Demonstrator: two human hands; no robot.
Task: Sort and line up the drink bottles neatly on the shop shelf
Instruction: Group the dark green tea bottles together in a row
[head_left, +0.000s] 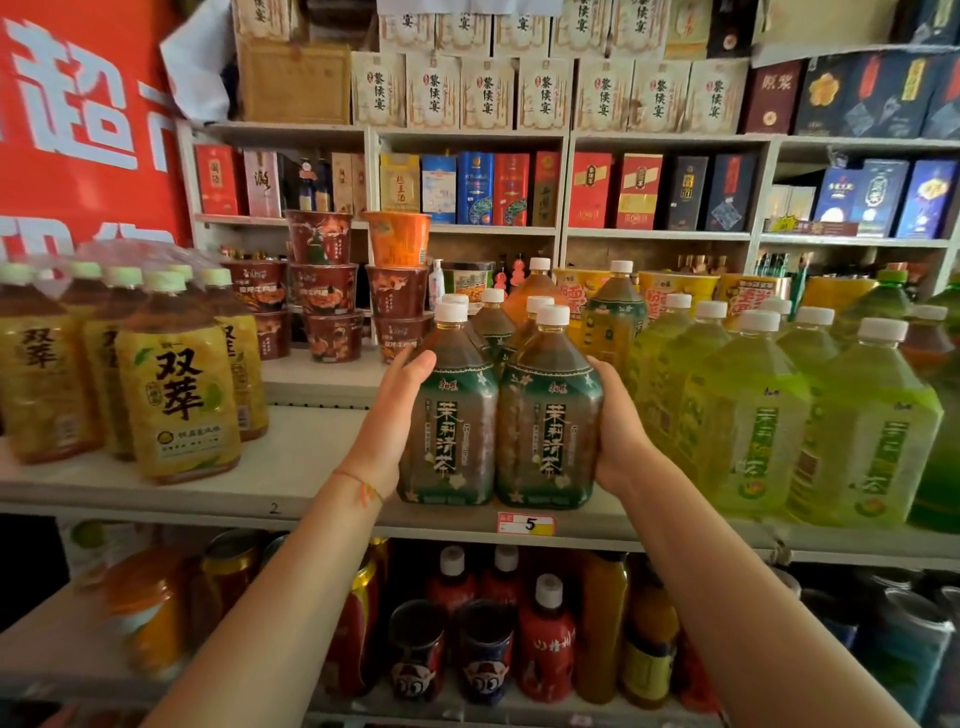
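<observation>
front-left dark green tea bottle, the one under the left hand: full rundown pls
The front-left dark green bottle is clear plastic with squared shoulders, holding brown tea, with a white screw cap on and a dark green wrap label with pale flowers and vertical characters. It stands upright at the shelf's front edge, pressed against its twin bottle. The left hand lies along its left side, fingers at the shoulder.

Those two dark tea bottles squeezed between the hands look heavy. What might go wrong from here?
1. The left hand and right hand only press the outer sides of the two dark tea bottles, so one might slip or tip.
2. Both stand near the shelf's front edge; a pull could bring them off.
3. The green tea bottles sit close on the right and may get knocked.
</observation>
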